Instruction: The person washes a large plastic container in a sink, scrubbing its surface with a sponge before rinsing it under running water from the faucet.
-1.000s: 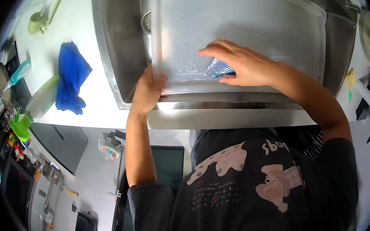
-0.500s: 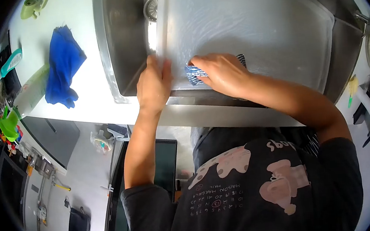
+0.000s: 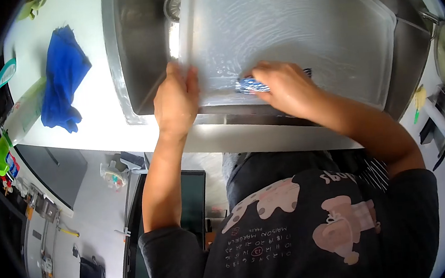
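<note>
A large translucent plastic tray (image 3: 324, 29) with a raised rim rests across the steel sink (image 3: 144, 56), soapy streaks showing on its surface. My left hand (image 3: 176, 102) is closed on the tray's left rim near the front corner. In my right hand (image 3: 288, 86) is a bunched blue, white and black striped scrubbing cloth (image 3: 252, 85), pressed against the tray close to its front edge. My right palm covers the middle of the cloth.
On the white counter (image 3: 92, 102) to the left lie a blue cloth (image 3: 64, 81) and a clear spray bottle with a green head (image 3: 1, 153). The sink drain (image 3: 173, 6) shows left of the tray. A yellow-and-green brush (image 3: 419, 99) is at the right.
My right hand has slid the striped cloth slightly rightward along the tray's front part. My left hand stays on the rim. The whole view has shifted a little.
</note>
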A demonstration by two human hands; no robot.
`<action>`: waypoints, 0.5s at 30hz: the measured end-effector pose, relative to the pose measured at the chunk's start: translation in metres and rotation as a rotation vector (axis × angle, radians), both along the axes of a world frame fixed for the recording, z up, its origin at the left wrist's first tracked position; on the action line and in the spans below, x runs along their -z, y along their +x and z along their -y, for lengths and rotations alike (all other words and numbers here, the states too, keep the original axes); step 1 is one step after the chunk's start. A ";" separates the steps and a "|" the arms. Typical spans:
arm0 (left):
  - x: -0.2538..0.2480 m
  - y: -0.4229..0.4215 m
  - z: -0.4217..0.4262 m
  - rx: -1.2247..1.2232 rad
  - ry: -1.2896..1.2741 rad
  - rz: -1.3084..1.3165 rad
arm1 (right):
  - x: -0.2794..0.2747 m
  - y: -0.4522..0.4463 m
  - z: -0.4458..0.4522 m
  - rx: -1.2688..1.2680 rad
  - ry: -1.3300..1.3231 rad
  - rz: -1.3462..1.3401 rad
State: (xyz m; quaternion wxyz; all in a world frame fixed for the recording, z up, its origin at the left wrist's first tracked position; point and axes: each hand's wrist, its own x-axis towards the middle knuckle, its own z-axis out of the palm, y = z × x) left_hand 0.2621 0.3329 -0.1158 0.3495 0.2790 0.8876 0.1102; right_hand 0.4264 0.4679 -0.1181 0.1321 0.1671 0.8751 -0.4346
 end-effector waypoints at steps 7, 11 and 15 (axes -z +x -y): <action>0.002 0.001 0.001 0.006 0.056 -0.018 | 0.013 -0.040 0.022 -0.084 0.069 -0.061; 0.003 -0.001 0.002 -0.007 0.076 0.044 | 0.009 0.005 -0.010 -0.256 0.124 0.178; 0.005 0.000 0.001 -0.009 0.096 0.061 | 0.011 -0.020 -0.003 -0.311 0.094 0.204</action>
